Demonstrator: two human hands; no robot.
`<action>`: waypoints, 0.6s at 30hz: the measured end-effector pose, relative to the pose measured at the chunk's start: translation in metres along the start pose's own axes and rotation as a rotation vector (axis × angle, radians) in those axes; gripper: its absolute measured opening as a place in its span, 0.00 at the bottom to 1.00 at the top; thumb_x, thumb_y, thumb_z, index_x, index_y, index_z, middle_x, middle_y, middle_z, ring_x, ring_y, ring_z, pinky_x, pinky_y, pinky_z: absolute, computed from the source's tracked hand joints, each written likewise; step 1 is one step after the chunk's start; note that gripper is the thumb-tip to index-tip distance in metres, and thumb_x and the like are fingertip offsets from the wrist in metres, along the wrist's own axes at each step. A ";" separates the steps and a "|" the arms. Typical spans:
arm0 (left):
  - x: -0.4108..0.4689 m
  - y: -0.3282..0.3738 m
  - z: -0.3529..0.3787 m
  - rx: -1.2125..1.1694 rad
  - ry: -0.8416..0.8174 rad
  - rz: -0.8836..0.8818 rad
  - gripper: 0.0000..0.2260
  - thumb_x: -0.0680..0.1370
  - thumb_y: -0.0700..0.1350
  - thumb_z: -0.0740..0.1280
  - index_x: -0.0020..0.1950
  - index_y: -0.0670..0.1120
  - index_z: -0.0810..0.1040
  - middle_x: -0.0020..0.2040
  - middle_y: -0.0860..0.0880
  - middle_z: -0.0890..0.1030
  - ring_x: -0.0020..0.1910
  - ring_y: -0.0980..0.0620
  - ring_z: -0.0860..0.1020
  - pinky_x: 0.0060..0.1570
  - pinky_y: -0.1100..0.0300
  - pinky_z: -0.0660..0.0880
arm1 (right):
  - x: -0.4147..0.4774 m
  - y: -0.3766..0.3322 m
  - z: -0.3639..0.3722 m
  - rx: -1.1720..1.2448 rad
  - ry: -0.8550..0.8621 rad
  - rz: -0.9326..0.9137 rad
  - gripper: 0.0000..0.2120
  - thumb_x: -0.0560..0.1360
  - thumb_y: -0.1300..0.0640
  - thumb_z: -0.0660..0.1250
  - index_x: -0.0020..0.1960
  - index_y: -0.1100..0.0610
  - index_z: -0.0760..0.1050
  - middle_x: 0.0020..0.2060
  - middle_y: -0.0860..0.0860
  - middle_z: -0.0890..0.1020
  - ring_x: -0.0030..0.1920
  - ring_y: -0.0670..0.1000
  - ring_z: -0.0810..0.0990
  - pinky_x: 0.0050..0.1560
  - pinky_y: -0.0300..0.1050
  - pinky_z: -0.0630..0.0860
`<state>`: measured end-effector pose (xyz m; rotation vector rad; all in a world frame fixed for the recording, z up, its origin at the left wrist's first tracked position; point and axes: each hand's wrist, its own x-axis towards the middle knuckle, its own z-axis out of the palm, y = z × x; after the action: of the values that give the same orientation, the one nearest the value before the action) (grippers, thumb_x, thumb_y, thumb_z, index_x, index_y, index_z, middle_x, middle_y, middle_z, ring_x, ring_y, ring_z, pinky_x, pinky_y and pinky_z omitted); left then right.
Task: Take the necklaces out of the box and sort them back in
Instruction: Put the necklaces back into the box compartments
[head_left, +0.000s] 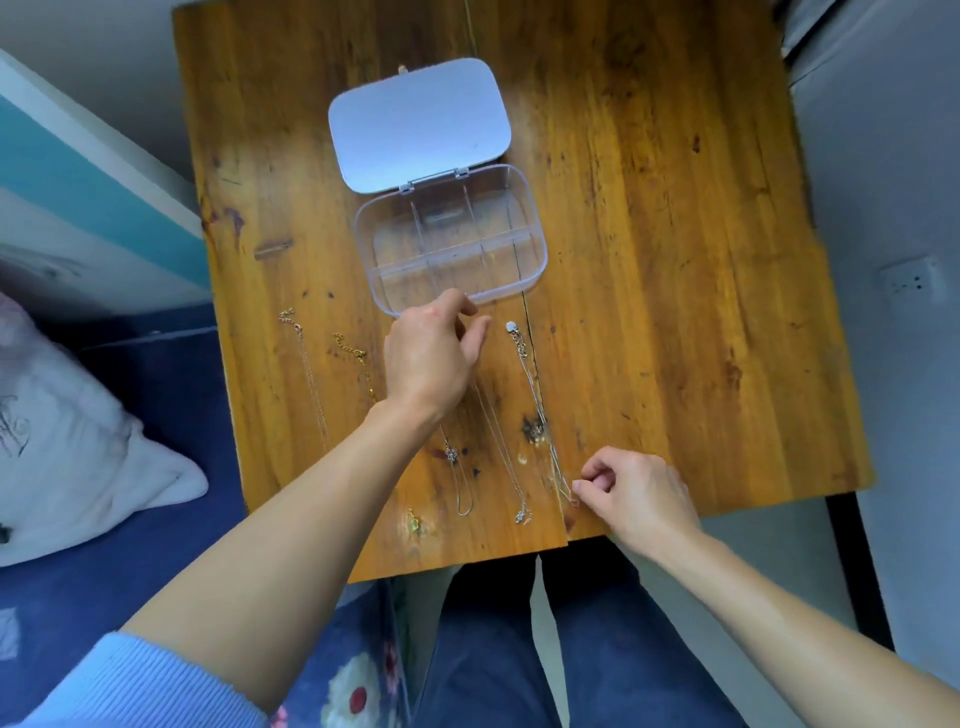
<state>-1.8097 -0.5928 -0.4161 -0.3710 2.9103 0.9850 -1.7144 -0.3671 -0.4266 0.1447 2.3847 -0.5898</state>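
The right hand (641, 496) pinches, between thumb and curled forefinger, the near end of a thin silver necklace (521, 347), which runs away from it across the wooden table (675, 260) to a small pale tag. The left hand (431, 358), fingers curled, covers the top of a second silver chain (521, 515); whether it grips that chain I cannot tell. Just beyond its fingertips lies the clear box (540, 254), open and divided into compartments, its lid (415, 124) flat behind, while a gold chain (357, 355) lies stretched out to its left.
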 end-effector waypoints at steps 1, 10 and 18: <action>-0.002 -0.004 -0.008 -0.034 0.048 -0.041 0.09 0.76 0.51 0.70 0.47 0.46 0.81 0.36 0.47 0.83 0.39 0.42 0.81 0.40 0.51 0.77 | 0.008 -0.002 -0.009 0.015 0.015 -0.001 0.05 0.71 0.47 0.72 0.39 0.47 0.78 0.30 0.41 0.79 0.37 0.48 0.79 0.35 0.42 0.70; 0.010 -0.039 -0.041 -0.353 0.130 -0.484 0.10 0.78 0.50 0.67 0.54 0.45 0.74 0.35 0.48 0.79 0.36 0.44 0.83 0.42 0.46 0.80 | 0.130 -0.092 -0.100 0.213 0.269 -0.186 0.04 0.73 0.50 0.70 0.41 0.49 0.80 0.38 0.49 0.82 0.43 0.52 0.79 0.45 0.43 0.72; 0.031 -0.045 -0.038 -0.624 0.134 -0.644 0.05 0.82 0.40 0.61 0.56 0.45 0.73 0.33 0.45 0.79 0.24 0.55 0.78 0.24 0.63 0.77 | 0.165 -0.137 -0.102 0.305 0.206 -0.163 0.07 0.76 0.55 0.67 0.51 0.56 0.80 0.34 0.52 0.81 0.33 0.50 0.83 0.37 0.48 0.82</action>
<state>-1.8272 -0.6571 -0.4160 -1.3250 2.2096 1.7166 -1.9356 -0.4517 -0.4109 0.1510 2.5047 -1.0610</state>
